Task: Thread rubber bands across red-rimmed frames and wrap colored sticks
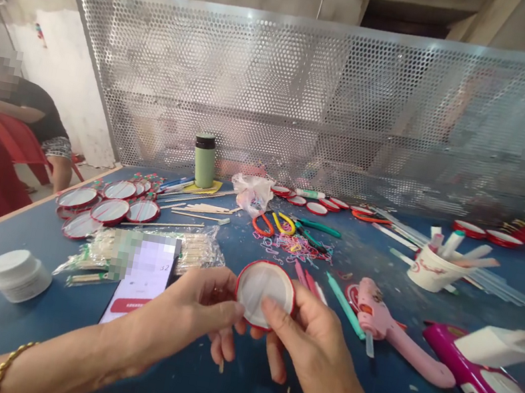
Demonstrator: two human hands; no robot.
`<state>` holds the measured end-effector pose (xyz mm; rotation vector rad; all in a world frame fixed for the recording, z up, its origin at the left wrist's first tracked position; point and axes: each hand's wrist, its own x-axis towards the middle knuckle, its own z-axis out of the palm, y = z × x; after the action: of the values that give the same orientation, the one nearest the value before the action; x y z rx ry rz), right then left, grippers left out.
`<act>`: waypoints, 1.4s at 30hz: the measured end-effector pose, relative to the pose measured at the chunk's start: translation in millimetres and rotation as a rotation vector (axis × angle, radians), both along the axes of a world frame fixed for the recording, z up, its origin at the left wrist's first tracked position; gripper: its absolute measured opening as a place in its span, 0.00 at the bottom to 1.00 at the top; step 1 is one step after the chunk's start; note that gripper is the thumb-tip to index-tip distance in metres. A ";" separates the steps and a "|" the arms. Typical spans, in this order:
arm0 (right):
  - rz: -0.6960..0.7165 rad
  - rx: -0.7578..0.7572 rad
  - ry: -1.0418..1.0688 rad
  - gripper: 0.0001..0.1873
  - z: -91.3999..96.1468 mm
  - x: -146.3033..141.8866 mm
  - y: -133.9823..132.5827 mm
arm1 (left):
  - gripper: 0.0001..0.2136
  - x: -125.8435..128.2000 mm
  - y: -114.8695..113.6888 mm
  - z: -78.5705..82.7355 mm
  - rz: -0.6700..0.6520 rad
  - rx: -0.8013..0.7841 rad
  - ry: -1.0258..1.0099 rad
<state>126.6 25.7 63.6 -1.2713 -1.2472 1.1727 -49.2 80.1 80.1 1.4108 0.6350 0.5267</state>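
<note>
Between my two hands is a small round disc with a red rim and a pale, whitish face (259,287), held over the near part of the table. My left hand (207,305) grips its left edge, thumb along the rim. My right hand (307,330) pinches the right side, with the thumb lying on the pale face. A thin stick tip shows under my left fingers; what it belongs to is hidden. Just beyond the disc lie pink pens (311,280) and a heap of small coloured bands (297,243). A lit phone (140,283) lies beside my left forearm.
On the blue table (74,339) are a white jar (18,275), several red-rimmed discs (109,211), bagged sticks (202,248), a green bottle (204,162), pliers (283,224), a pink glue gun (390,334), a cup of pens (433,271) and a purple power strip (477,390). A perforated metal screen (261,88) stands behind. A person sits far left.
</note>
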 end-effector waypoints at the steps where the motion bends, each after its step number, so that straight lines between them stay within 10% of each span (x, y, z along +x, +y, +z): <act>1: -0.006 0.007 -0.006 0.22 -0.2 -0.1 0.0 | 0.08 0.9 -1.0 -1.8 -0.006 -0.014 -0.001; 19: -0.062 0.066 -0.149 0.18 -10.6 -1.5 -2.0 | 0.13 3.2 -8.7 -13.6 -0.121 -0.260 0.034; 31: 0.046 -0.023 -0.067 0.21 -11.7 -6.4 -5.2 | 0.22 3.0 10.5 -14.8 0.096 0.144 0.195; 42: 0.066 0.049 -0.202 0.16 -10.9 1.6 -2.8 | 0.17 2.3 5.8 -9.7 0.095 0.093 0.163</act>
<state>128.1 22.9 52.7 -1.3469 -1.4660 1.0731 -46.9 85.9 70.4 1.5274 0.8204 0.5251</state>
